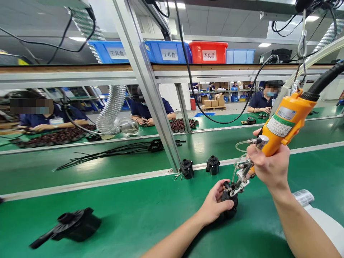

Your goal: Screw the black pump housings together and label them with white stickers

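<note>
while the far side of the line goes about its own work, i watch a person's bare hands at the near right. the left hand (pixel 213 206) pinches a black housing (pixel 230 210) between thumb and curled fingers, down on the green bench (pixel 129 215). the right hand (pixel 270 166) is wrapped around an orange driver (pixel 281 120) that slants in from the upper right. its metal nose (pixel 243 177) is at the top of the housing, though i cannot tell whether the tip is seated.

to do this well, i'd say, the housing wants to sit flat, braced low by the left fingers and clear of the nose, since it could twist under the tool. the driver leans, so i would line it up with its hole before any real pressure. the thin clear tube (pixel 236 146) deserves slack, lest it snag.

farther off, a second black housing (pixel 186 169) stands by the foot of the metal post (pixel 153 89), with what look like loose screws (pixel 177 177) beside it, and a third black housing (pixel 213 165) to its right. a larger black part with a spout (pixel 77 225) lies near left, well apart from the hands.
</note>
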Motion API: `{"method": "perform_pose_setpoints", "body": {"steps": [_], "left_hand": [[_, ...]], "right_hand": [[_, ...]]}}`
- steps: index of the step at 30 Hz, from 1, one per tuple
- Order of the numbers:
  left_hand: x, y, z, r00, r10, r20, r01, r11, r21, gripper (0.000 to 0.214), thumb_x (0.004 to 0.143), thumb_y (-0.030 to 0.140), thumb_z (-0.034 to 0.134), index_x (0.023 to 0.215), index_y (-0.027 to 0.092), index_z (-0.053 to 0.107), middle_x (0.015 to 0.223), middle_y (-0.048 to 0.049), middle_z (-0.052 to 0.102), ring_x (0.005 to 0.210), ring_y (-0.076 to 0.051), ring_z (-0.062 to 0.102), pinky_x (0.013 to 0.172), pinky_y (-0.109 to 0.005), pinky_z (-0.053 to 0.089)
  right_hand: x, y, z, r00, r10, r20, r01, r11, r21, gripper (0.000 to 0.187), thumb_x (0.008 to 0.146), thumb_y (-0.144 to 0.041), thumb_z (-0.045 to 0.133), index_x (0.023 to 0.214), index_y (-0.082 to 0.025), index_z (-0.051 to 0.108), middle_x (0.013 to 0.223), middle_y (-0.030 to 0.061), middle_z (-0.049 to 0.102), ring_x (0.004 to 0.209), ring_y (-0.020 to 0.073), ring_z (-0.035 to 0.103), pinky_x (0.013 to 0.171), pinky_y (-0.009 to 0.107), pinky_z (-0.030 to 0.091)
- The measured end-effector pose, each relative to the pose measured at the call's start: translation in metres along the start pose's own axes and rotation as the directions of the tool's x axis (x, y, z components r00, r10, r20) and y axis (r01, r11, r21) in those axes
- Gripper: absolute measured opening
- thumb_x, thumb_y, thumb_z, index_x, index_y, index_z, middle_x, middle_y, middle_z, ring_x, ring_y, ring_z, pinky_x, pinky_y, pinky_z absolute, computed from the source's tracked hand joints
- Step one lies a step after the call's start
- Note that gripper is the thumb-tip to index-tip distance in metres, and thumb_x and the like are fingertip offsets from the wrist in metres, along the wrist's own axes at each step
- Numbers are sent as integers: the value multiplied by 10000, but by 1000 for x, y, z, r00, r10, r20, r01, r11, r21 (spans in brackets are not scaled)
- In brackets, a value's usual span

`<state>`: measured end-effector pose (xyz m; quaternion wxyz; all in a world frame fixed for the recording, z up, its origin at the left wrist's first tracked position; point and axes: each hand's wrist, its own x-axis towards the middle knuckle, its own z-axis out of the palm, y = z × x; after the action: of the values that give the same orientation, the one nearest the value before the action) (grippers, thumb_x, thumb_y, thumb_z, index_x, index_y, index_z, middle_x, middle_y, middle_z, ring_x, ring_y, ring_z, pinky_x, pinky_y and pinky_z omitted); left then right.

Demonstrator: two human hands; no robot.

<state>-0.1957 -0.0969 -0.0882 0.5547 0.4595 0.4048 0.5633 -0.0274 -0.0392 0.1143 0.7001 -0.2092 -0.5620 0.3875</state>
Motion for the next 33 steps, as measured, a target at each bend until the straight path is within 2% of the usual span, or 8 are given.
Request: {"method": "perform_pose_setpoints", "body": {"steps": [5,12,15,20,23,26,30,33], "left_hand": [[-2,5,2,1000,-4,-4,4,1000,5,729,674,260,911,1327,236,588,1298,-83,676,1179,-265,623,970,-348,471],[-1,9,4,1000,1,-11,-1,1000,11,729,664,257,920,1320,236,601,1274,-76,670,1234,-282,598,1054,-381,426],[-2,11,5,1000,-11,7,11,1000,-8,742,654,272,932,1319,231,607,1266,-84,675,1234,-301,609,1065,-412,432],[-4,13,8,999,-27,-29,27,1000,-1,730,653,291,933,1311,225,621,1249,-79,704,1187,-291,630,1063,-429,448],[-5,14,8,999,-17,-27,17,1000,2,715,653,307,935,1294,214,632,1268,-88,709,1194,-302,633,1058,-432,455],[-5,14,8,999,-18,-30,18,1000,1,736,644,314,946,1297,208,622,1278,-97,707,1184,-304,640,1036,-419,458],[-6,9,9,999,-27,-25,27,1000,-3,771,651,360,949,1306,213,570,1221,-87,714,1083,-264,658,937,-365,479],[-10,3,12,996,49,-70,-45,997,56,745,662,389,949,1246,221,519,1144,-67,701,971,-215,649,847,-318,476]], "right_hand": [[-1,1,0,1000,5,-4,-5,1000,-9,380,604,-275,806,937,-211,635,629,-61,560,487,104,516,459,244,509],[-3,0,-2,1000,-1,20,1,999,-34,412,627,-321,819,976,-224,623,635,-55,550,492,116,505,469,273,519],[-7,7,2,998,-9,68,11,999,-30,412,653,-319,835,977,-226,599,644,-63,535,503,108,495,501,271,524],[-16,23,15,978,76,196,-83,996,26,459,663,-341,870,957,-233,534,662,-72,498,534,106,474,479,253,475],[-17,28,18,973,124,194,-130,991,17,487,646,-340,885,952,-228,522,659,-82,477,535,98,441,450,235,424],[-15,29,19,973,139,185,-143,990,8,464,652,-325,879,912,-221,509,647,-95,446,523,81,395,438,220,383],[-15,33,20,969,155,191,-155,988,-15,467,678,-347,879,936,-219,511,660,-96,460,522,81,407,451,220,383],[-12,34,16,976,141,167,-141,990,-9,499,697,-369,875,1028,-212,536,650,-97,488,509,93,442,468,233,415]]}}
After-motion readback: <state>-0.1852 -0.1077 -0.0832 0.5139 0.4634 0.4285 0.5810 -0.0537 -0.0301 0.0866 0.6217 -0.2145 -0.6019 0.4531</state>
